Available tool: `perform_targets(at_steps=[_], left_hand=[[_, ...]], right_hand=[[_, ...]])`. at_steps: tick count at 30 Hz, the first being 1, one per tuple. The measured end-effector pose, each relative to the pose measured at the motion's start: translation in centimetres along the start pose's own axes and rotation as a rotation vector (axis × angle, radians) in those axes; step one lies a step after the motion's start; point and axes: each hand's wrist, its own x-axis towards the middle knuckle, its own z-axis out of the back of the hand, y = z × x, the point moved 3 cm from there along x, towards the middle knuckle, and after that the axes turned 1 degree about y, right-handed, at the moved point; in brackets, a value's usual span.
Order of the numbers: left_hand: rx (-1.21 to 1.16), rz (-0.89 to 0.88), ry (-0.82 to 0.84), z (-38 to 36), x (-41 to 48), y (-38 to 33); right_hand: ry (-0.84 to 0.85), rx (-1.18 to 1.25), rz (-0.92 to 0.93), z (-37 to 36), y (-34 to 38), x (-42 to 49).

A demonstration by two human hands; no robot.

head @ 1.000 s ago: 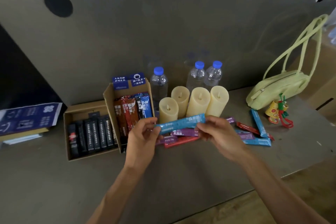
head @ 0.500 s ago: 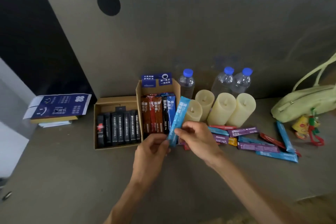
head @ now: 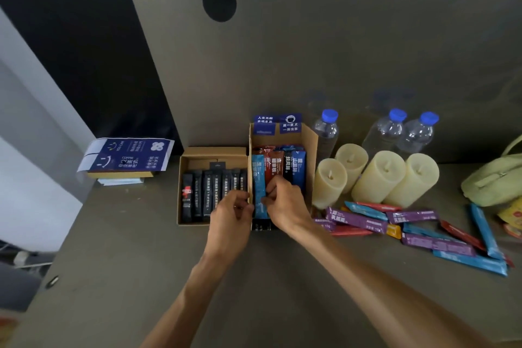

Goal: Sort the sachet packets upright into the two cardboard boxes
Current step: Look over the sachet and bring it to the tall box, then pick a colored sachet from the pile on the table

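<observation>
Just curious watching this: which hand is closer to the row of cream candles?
Right. The right hand is at the taller box, next to the candles. The left hand sits farther away, at the wall between the two boxes.

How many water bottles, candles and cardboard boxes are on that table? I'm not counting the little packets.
Water bottles: 3
Candles: 4
Cardboard boxes: 2
Total: 9
</observation>
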Motion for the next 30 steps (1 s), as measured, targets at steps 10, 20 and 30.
perform_targets(at_steps=[10,20,30], left_hand=[[-0.015,0.006,0.023,-0.1,0.4,0.7],[0.013,-0.039,-0.063,-0.2,-2.9,0.2],[0.266,-0.38,0.394,-12.0,-6.0,-3.3]], right_hand=[[-0.028,-0.024,0.077,-0.4,0.8,-0.1],[-0.027,0.062,0.113,2.4,-1.9,-3.8],[-0.279,-0.175,-0.077,11.4,-16.7,-8.8]])
